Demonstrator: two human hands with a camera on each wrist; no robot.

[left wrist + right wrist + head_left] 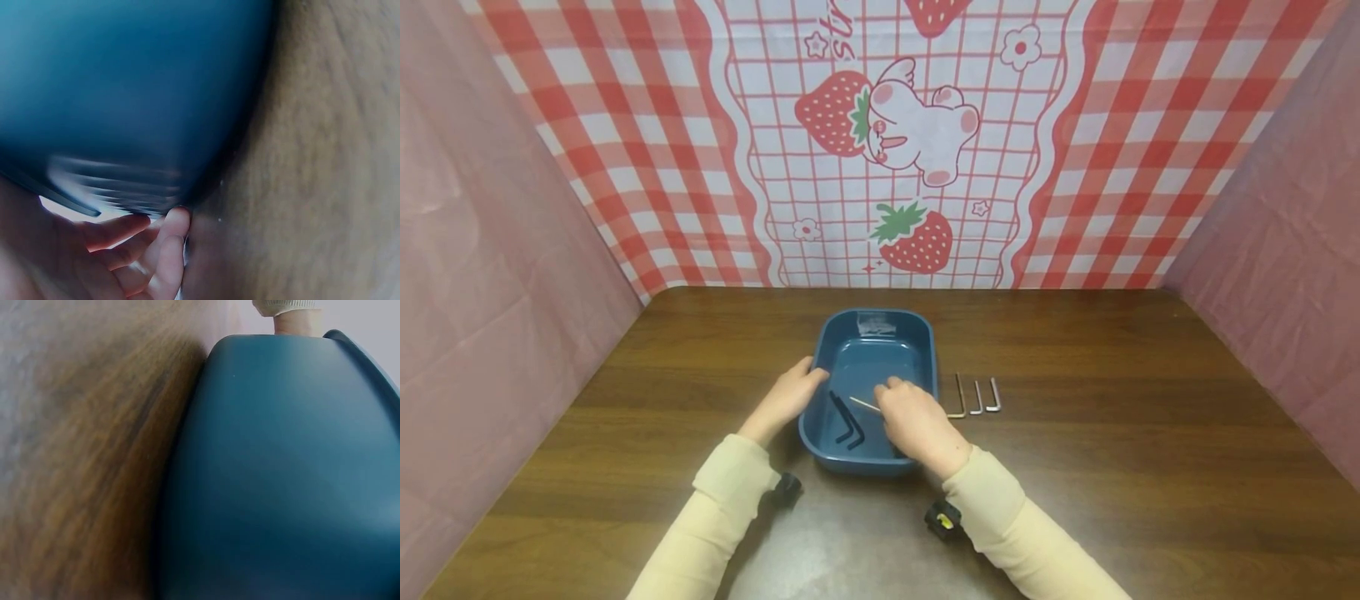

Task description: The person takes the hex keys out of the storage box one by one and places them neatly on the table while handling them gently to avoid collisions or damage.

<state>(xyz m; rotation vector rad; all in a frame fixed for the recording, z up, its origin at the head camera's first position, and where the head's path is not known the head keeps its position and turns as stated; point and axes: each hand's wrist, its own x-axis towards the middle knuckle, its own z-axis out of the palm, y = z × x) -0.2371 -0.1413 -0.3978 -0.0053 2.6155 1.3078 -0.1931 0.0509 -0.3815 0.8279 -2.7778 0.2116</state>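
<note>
A blue plastic basin (865, 467) stands on the table. My left hand (786, 400) grips its left rim, the thumb over the edge; in the left wrist view the fingers (169, 250) lie against the outer wall. My right hand (917, 421) reaches over the basin's right side and pinches a thin gold-coloured hex key (865, 405), whose other end is hidden by the hand. Black hex keys (847, 427) lie inside the basin at the near left. Only the basin's outer wall (275, 469) fills the right wrist view; the right hand is out of sight there.
Right of the basin, a brass-coloured hex key (959, 398), a small silver one (977, 400) and a thicker silver one (996, 396) lie in a row on the wooden table (1112, 433). A red-and-white patterned cloth (677, 175) hangs behind, pink curtains (497, 275) at the sides.
</note>
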